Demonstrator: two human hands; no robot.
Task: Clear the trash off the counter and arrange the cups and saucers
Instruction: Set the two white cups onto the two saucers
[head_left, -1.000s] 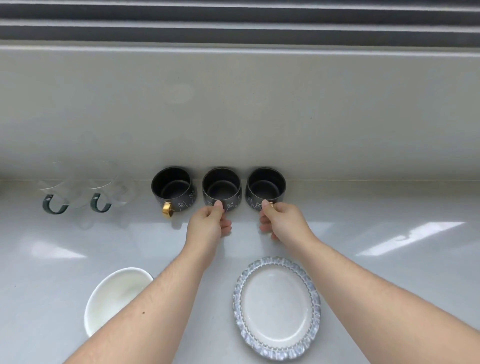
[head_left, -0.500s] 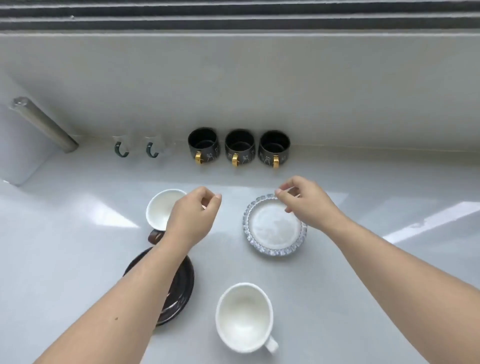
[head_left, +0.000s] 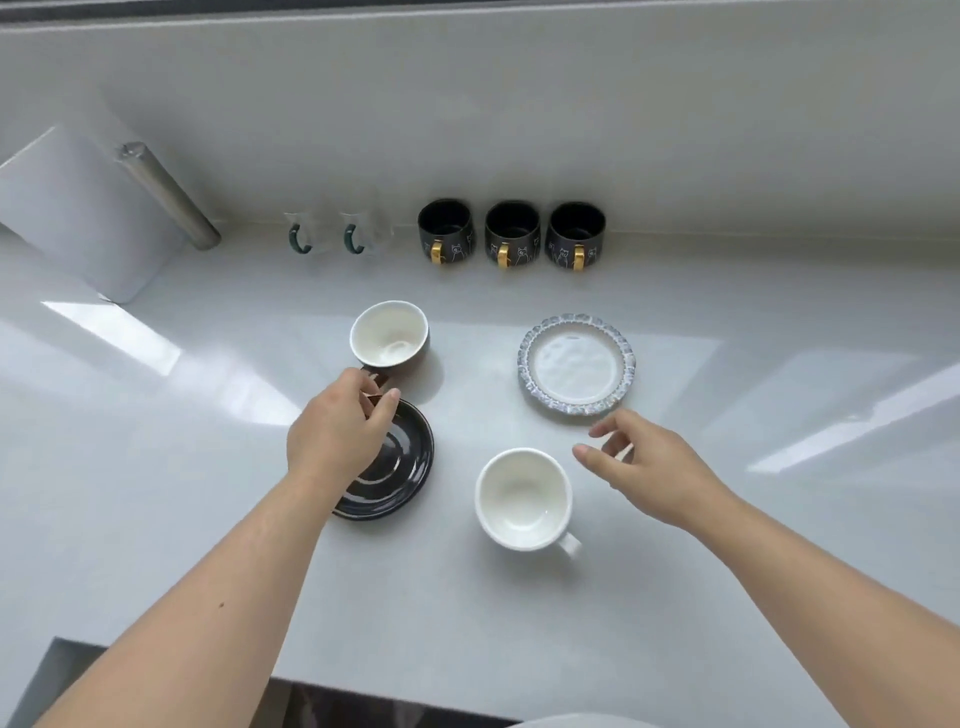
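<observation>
A brown cup (head_left: 410, 358) with a white inside stands upright on the counter, just beyond a black saucer (head_left: 405, 467). My left hand (head_left: 337, 436) hovers over the saucer's left half, thumb and forefinger pinched on the cup's handle. A white cup (head_left: 523, 499) stands at the middle, its handle pointing to the near right. Beyond it lies a blue-rimmed saucer (head_left: 576, 410). My right hand (head_left: 644, 467) is between these two, fingers apart, holding nothing. Three black mugs (head_left: 511, 234) with gold handles line the back wall, with two clear glass cups (head_left: 358, 236) to their left.
A metal cylinder (head_left: 166, 192) and a white slab (head_left: 78, 218) stand at the back left. The counter's front edge (head_left: 395, 691) runs along the bottom, with a dark surface below it. A wall rises behind the mugs.
Both hands have come back from the black mugs. The left went to the brown cup's handle; the right passed the blue-rimmed saucer and now hangs beside the white cup. The view has pulled back.
</observation>
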